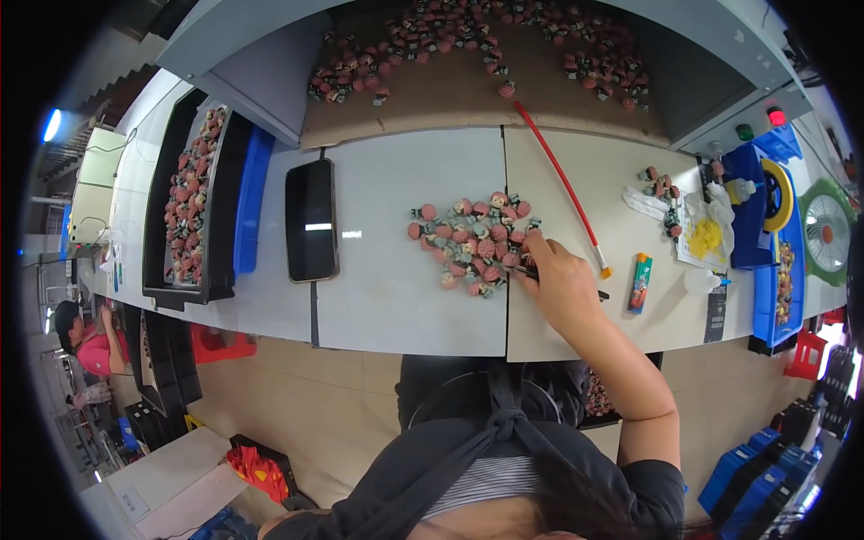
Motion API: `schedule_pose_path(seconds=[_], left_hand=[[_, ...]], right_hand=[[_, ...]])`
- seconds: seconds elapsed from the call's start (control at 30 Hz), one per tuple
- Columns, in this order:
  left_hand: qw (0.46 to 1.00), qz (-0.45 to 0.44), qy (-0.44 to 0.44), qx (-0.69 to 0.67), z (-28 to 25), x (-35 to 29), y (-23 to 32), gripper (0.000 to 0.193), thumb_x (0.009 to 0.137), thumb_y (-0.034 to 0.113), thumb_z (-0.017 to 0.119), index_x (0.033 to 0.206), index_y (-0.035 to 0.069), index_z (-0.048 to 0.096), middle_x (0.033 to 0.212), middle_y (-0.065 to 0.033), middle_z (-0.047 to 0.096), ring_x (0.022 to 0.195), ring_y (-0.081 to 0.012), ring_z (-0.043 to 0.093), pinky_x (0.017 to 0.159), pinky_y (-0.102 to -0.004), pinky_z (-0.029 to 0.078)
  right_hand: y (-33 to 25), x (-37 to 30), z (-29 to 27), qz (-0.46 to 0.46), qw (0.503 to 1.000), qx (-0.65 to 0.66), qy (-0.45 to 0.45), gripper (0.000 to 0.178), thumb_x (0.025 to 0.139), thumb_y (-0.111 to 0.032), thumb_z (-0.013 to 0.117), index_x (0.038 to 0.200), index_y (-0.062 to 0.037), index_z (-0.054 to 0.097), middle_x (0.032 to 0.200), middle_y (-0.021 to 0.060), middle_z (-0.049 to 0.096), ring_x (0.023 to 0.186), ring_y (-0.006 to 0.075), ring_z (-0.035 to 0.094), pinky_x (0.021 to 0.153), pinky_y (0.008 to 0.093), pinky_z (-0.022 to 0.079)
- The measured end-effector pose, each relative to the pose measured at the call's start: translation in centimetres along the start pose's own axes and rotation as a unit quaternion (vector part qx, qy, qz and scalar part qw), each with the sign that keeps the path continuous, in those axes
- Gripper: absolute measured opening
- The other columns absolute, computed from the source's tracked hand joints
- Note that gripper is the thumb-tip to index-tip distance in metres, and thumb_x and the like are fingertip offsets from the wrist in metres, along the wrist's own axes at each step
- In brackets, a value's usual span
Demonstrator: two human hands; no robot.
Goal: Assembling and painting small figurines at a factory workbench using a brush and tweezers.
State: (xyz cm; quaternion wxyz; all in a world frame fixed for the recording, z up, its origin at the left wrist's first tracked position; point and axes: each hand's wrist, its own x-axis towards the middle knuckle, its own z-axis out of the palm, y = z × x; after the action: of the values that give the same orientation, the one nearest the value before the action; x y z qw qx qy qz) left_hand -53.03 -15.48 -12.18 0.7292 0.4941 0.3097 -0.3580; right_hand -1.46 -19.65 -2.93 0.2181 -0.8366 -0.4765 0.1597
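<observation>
My right hand (pixel 560 281) reaches in from the right, its fingers closed round a slim dark tool. The tool's back end (pixel 603 295) sticks out beside the palm; its kind is hard to make out. The fingertips are at the right edge of a pile of small figurines (pixel 477 241) with bumpy pink tops and grey-green lower parts, lying loose on the white tabletop (pixel 405 315). Whether the tool touches a figurine, I cannot tell. My left hand is out of the picture. Right of my hand lies a small colourful tube-shaped packet (pixel 640 283).
A red-handled brush (pixel 562 180) lies beyond my hand. Left are a black phone (pixel 310 220) and a black tray (pixel 157 261) of figurines. More figurines fill the open booth (pixel 405 112) ahead. At right stand a bottle (pixel 700 281), blue bins (pixel 765 306) and a green fan (pixel 823 229).
</observation>
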Motion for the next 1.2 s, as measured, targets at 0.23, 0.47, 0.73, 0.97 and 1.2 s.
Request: schedule_pose_path(seconds=[0.23, 0.47, 0.73, 0.97, 1.2], left_hand=[[0.998, 0.009, -0.048, 0.025, -1.2, 1.6, 0.9, 0.019, 0.086, 0.013, 0.047, 0.097, 0.003, 0.059, 0.095, -0.0103, 0.061, 0.091, -0.0183, 0.056, 0.081, -0.0315, 0.044], [0.993, 0.017, -0.101, 0.061, -2.8, 3.8, 3.1, 0.02, 0.086, 0.013, 0.046, 0.097, 0.003, 0.059, 0.094, -0.0104, 0.061, 0.09, -0.0187, 0.057, 0.08, -0.0317, 0.044], [0.958, 0.145, -0.032, 0.244, -5.0, 1.9, 23.3, 0.024, 0.089, 0.018, 0.043, 0.102, 0.005, 0.058, 0.097, -0.0075, 0.061, 0.088, -0.0166, 0.057, 0.081, -0.03, 0.044], [0.78, 0.531, 0.203, 0.26, -1.7, 5.5, 41.6, 0.045, 0.068, 0.003, 0.069, 0.11, 0.005, 0.053, 0.086, -0.0065, 0.057, 0.081, -0.018, 0.056, 0.077, -0.0307, 0.044], [0.8, 0.47, 0.154, 0.338, -2.1, 9.3, 43.6, 0.04, 0.059, 0.01, 0.076, 0.097, 0.005, 0.063, 0.083, -0.0054, 0.058, 0.077, -0.0162, 0.056, 0.067, -0.0277, 0.046]], right_hand=[[1.4, -0.6, -1.4, -0.016, 0.997, 0.078, 0.011, 0.03, 0.069, -0.008, 0.068, 0.093, -0.0028, 0.051, 0.083, 0.0159, 0.06, 0.073, 0.0332, 0.058, 0.063, 0.0375, 0.046], [1.6, -0.9, -5.0, 0.033, 0.956, 0.284, -0.061, 0.024, 0.07, -0.002, 0.067, 0.091, -0.0023, 0.056, 0.075, 0.0034, 0.055, 0.063, 0.011, 0.05, 0.059, 0.023, 0.042], [0.8, -0.4, -6.0, -0.032, 0.88, 0.464, -0.094, 0.027, 0.065, 0.006, 0.068, 0.09, 0.0, 0.059, 0.075, -0.0031, 0.051, 0.065, 0.0036, 0.046, 0.056, 0.018, 0.037], [-0.7, 2.1, -6.5, -0.11, 0.902, 0.397, -0.13, 0.026, 0.064, 0.003, 0.069, 0.089, -0.0003, 0.062, 0.07, -0.0017, 0.054, 0.061, 0.0027, 0.045, 0.054, 0.0179, 0.036], [1.2, 3.4, -5.4, -0.035, 0.854, 0.454, -0.25, 0.022, 0.066, -0.002, 0.07, 0.086, 0.0012, 0.061, 0.067, -0.0022, 0.054, 0.06, 0.003, 0.046, 0.051, 0.0183, 0.035]])
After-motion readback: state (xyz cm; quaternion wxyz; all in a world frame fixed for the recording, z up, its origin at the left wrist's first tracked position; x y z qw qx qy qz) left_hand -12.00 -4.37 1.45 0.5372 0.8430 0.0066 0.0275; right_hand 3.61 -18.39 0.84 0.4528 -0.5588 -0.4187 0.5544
